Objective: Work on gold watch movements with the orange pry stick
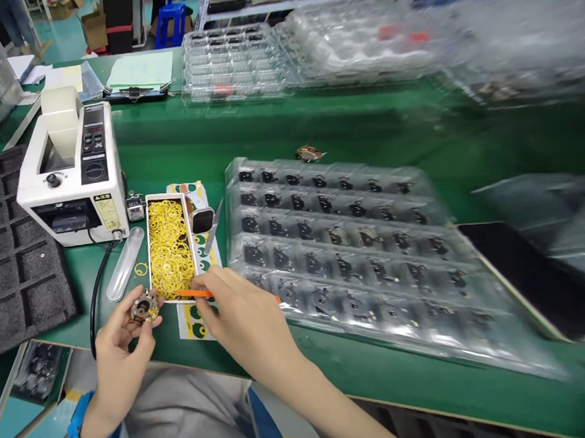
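My left hand (126, 347) pinches a small round metal part with a gold-coloured rim (145, 307), which looks like a watch movement, held in front of the box. In my right hand (247, 319) is a thin orange stick (193, 293), its tip over the near end of a white box (149, 252). Many yellow ring-shaped pieces (170, 244) fill this box. One loose yellow ring (140, 269) lies on the green table left of it. Under and beside the box is a sheet of yellow and green stickers (199, 329).
A white tape dispenser (73, 194) stands at the left, beside a black foam tray (42, 290). Clear plastic trays (339, 242) with dark parts cover the middle right. Tweezers (213, 228), a clear tube (125, 264) and a dark flat panel (531, 276) lie around.
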Motion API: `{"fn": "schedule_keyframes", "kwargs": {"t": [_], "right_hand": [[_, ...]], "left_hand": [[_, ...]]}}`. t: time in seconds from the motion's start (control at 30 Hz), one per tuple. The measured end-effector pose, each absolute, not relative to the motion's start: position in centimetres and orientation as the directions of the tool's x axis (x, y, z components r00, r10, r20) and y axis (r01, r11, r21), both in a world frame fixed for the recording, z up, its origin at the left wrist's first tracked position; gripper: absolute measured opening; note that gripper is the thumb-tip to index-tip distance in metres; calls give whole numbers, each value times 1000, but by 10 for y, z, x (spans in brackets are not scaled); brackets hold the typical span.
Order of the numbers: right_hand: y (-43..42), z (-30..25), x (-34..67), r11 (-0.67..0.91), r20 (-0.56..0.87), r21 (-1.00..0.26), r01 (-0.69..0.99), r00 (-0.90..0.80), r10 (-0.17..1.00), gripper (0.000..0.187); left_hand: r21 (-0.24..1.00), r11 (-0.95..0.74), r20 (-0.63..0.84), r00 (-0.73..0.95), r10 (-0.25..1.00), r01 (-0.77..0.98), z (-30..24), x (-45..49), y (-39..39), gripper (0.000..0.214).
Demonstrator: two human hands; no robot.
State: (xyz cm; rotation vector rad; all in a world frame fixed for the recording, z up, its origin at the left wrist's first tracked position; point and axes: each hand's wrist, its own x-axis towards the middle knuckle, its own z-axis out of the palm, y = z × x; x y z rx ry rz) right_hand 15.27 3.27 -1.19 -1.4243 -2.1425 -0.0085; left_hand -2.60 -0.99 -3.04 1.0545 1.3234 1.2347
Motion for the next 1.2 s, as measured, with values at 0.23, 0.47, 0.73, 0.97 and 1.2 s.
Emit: {"fn": "schedule_keyframes", "kwargs": {"t": [0.23,0.47,0.73,0.97,1.2], "right_hand": [[35,-5,228,321,496,-213,923,-181,849,18],[92,0,355,123,275,-171,978,-72,959,21],[92,-23,361,212,231,-251,944,-155,961,26],[83,-10,343,136,265,-395,909,-29,964,24],[20,23,230,100,63,-877,470,-94,994,27]], "left_hand": [[962,237,-244,-37,969,-135,-27,-31,-6,41],[921,312,-309,51,950,-235,-39,-41,-3,41],[913,324,-317,68,946,-246,-44,-40,-5,40],[917,269,-205,232,951,-295,-37,-24,-5,41],[937,308,-218,418,882,-161,-8,3,11,31]]}}
